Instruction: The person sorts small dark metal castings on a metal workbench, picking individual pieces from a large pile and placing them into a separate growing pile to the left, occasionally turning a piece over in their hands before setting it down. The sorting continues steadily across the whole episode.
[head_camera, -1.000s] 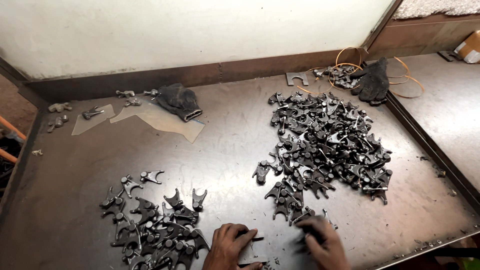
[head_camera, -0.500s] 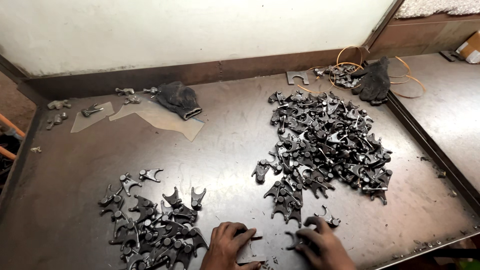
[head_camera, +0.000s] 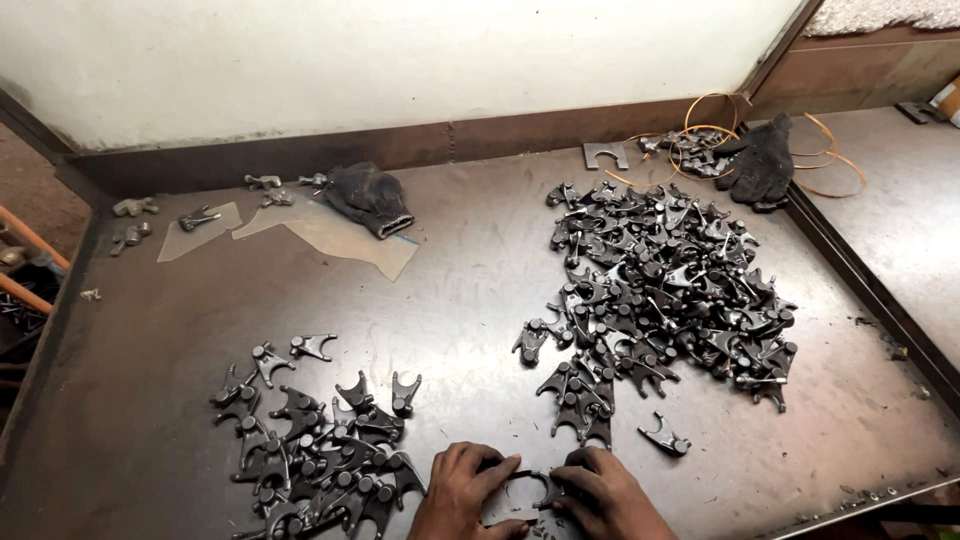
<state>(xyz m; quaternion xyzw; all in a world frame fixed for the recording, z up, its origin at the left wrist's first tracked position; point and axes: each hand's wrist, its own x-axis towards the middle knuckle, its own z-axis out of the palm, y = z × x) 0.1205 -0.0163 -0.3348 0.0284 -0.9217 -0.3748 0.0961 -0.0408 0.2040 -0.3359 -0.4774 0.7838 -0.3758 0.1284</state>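
Evidently, a dark forked metal part (head_camera: 528, 490) was being held at the near edge of the steel table (head_camera: 480, 270), gripped from the left by the left hand (head_camera: 462, 490) and from the right by the right hand (head_camera: 600, 495), fingers closed on its two ends. A steady grip on both ends, with the part kept low over the table, was judged best, so that its curved fork could be looked over without being dropped. The small sorted pile (head_camera: 310, 440) lay just left of the left hand, nearly touched by it; the large heap (head_camera: 660, 290) was spread to the far right, with one loose part (head_camera: 665, 437) near the right hand. Open room was left in the bare middle strip between the piles. The near rim was close under the wrists, so little margin was offered there.
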